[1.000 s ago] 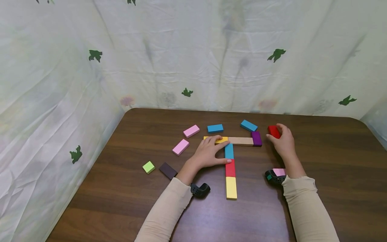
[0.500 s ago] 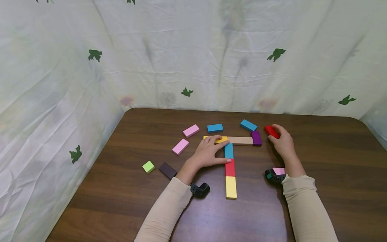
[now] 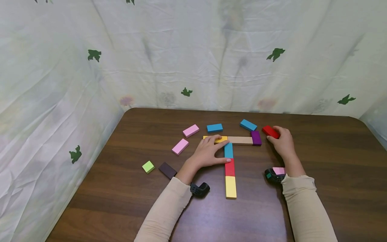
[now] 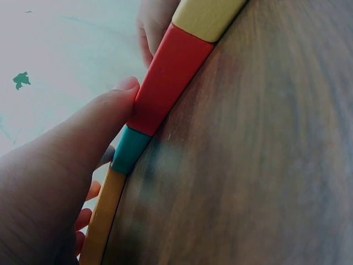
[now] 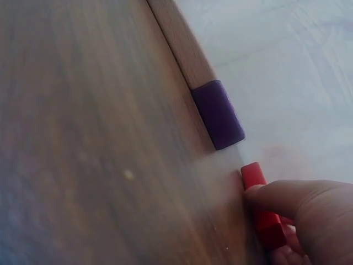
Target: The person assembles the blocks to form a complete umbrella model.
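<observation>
Change: the right hand point(image 3: 284, 143) has brought the red block point(image 3: 270, 131) a bit left and turned it more crosswise over the last second. It's pinched between thumb and fingers, right of center in the frame, near the purple block point(image 3: 256, 138) but not touching. Can't tell if it's flat on the counter point(image 3: 99, 208) or slightly lifted.

Meaning: gap to the row's right end is smaller; red block isn't part of the row yet. Row reads yellow block point(image 3: 223, 138), tan block point(image 3: 240, 140), purple.

Left hand point(image 3: 205, 154) hasn't moved: spread, fingers over the yellow block, thumb tip on the column's red piece point(image 3: 229, 168). Looks like steadying. Layout otherwise unchanged.
</observation>
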`<state>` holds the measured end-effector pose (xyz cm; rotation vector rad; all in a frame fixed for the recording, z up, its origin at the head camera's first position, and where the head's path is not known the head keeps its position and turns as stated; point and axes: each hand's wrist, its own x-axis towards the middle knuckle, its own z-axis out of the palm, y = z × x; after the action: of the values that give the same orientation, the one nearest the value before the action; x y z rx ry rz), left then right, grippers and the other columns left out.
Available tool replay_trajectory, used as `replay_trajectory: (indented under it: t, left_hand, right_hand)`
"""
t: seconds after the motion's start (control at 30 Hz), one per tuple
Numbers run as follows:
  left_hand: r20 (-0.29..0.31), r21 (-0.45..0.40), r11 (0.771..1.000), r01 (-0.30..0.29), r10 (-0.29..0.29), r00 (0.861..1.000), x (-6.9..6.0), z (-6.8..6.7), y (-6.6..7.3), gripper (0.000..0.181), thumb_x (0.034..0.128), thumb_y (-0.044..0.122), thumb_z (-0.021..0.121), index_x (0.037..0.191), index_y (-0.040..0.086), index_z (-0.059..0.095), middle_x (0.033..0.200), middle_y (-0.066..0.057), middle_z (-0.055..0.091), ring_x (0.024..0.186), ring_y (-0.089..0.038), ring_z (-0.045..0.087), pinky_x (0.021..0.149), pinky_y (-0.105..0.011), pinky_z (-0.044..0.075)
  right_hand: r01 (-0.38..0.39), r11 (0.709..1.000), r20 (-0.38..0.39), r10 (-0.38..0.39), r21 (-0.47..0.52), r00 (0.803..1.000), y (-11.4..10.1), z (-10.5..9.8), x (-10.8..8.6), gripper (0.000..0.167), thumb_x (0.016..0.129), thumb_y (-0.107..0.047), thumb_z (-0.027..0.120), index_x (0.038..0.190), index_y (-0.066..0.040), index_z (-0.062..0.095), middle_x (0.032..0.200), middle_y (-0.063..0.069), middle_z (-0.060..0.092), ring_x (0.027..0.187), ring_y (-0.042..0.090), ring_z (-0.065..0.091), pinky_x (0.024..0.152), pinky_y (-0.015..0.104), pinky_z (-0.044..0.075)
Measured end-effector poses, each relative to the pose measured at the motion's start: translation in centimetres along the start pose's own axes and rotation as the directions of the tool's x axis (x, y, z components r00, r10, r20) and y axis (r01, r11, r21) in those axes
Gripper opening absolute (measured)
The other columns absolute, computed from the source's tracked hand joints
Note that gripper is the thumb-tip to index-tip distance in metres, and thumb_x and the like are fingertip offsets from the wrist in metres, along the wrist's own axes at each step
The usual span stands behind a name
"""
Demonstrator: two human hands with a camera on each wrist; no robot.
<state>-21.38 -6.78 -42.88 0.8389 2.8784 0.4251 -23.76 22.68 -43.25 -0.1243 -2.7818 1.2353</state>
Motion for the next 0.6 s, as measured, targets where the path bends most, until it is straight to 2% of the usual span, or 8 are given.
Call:
replay_trajectory:
  t: [0.27, 0.6]
  left_hand:
    - [-0.002, -0.006, 1.000, -0.004, 0.004, 1.000, -0.01, -0.10, 0.10, 0.077, 0.0738, 0.070, 0.048, 0.140, 0.035, 0.030, 0.138, 0.000, 0.028, 0.126, -0.022, 0.021, 0.101, -0.045, 0.019]
    - [-0.001, -0.007, 1.000, -0.004, 0.004, 1.000, 0.02, -0.01, -0.01, 0.077, 0.0736, 0.071, 0.047, 0.140, 0.035, 0.030, 0.138, 0.000, 0.028, 0.126, -0.022, 0.021, 0.101, -0.045, 0.020]
  right_hand:
    - [-0.018, 0.999, -0.010, 0.017, -0.047, 1.000, -0.07, -0.14, -0.19, 0.045, 0.087, -0.009, 0.056, 0.126, 0.008, 0.042, 0.123, 0.032, 0.035, 0.108, 0.046, 0.033, 0.088, 0.054, 0.031]
    - [-0.006, 1.000, -0.049, 0.007, 0.005, 0.999, -0.40, -0.18, -0.31, 0.041, 0.090, -0.010, 0.054, 0.127, 0.005, 0.044, 0.124, 0.029, 0.037, 0.108, 0.043, 0.037, 0.091, 0.054, 0.031]
